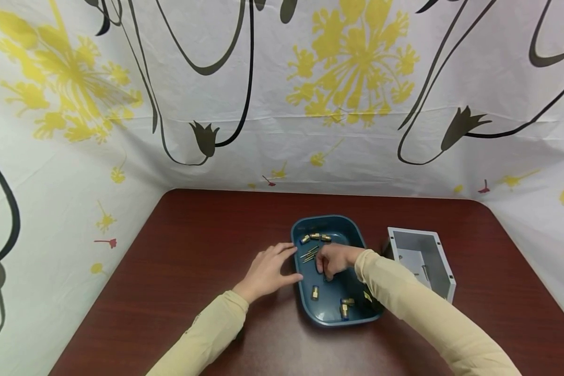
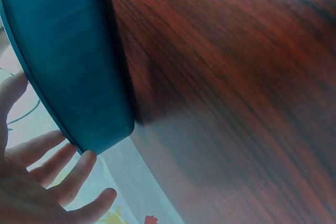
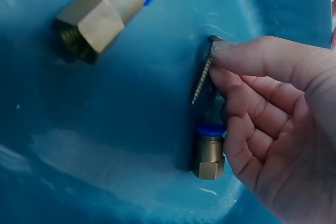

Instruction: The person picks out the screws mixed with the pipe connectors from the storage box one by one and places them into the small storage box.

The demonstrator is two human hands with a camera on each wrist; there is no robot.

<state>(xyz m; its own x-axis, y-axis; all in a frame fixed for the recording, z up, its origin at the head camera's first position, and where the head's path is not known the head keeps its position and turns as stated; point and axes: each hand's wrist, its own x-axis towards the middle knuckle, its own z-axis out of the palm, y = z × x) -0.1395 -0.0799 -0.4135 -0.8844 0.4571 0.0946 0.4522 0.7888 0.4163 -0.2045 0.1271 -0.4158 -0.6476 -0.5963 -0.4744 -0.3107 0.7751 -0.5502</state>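
A blue plastic tray (image 1: 320, 322) sits on the table, holding brass fittings with blue collars and several thin screws (image 1: 310, 255). Inside it, my right hand (image 1: 337, 258) pinches a screw (image 3: 201, 80) between thumb and forefinger, its tip pointing away from the hand. One brass fitting (image 3: 209, 153) stands right by the curled fingers in the right wrist view, and a larger-looking fitting (image 3: 97, 22) lies farther off. My left hand (image 1: 270, 269) touches the tray's left rim with its fingers spread and fairly straight; the left wrist view shows fingertips along the tray's outer edge (image 2: 68, 56).
To the right of the tray stands a grey open box (image 1: 415, 240) with a small screw-like piece (image 1: 425, 272) inside, partly behind the right sleeve (image 1: 423, 297). The dark red wooden table (image 1: 207, 245) meets a flower-patterned white cloth (image 1: 272, 104) at the back and sides.
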